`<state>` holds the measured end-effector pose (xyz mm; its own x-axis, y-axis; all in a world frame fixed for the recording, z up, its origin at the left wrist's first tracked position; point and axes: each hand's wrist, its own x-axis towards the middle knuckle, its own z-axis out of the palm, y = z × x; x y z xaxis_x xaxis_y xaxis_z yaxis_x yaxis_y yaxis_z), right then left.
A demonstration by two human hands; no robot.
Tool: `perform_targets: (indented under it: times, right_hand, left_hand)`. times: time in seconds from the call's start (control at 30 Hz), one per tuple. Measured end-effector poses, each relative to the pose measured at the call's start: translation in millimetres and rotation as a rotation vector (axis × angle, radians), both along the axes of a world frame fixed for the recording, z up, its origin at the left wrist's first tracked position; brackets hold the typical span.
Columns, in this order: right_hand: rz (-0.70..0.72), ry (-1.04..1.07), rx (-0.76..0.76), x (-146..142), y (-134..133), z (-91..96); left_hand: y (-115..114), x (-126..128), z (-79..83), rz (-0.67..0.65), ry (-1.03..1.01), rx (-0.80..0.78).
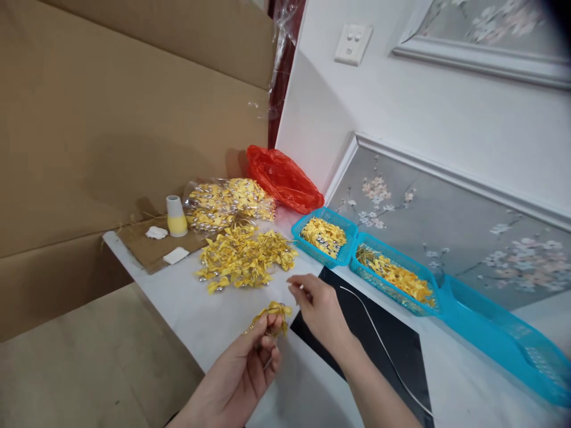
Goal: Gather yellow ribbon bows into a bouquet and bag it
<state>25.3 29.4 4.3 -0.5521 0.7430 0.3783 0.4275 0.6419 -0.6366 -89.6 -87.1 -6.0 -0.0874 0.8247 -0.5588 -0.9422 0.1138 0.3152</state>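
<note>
My left hand (250,371) is closed around a small bunch of yellow fabric flowers on thin stems (272,312), held low over the white table (200,309). My right hand (319,309) is just to the right of the bunch, its fingertips pinched on something thin, possibly a wire, that I cannot make out. A loose pile of the same yellow flowers (245,257) lies on the table just beyond both hands.
A clear bag of yellow flowers (227,202) and a red plastic bag (283,178) sit at the back. Three blue baskets (325,238) (395,273) (508,342) line the wall. A small yellow-and-white bottle (176,217) stands on cardboard. A white cable (383,351) crosses a black panel.
</note>
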Motion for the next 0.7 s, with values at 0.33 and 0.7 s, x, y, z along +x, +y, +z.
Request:
perform_targets:
  times: [0.33,0.7]
  right_hand:
    - [-0.066,-0.082,0.008,-59.5,61.0,-31.1]
    - [-0.086,-0.003,-0.015,-12.4,39.0,-2.3]
  left_hand:
    - [-11.9,-4.6,3.4,-0.021,0.053,-0.032]
    - [-1.9,-3.3,-3.4,-0.036,0.016,-0.021]
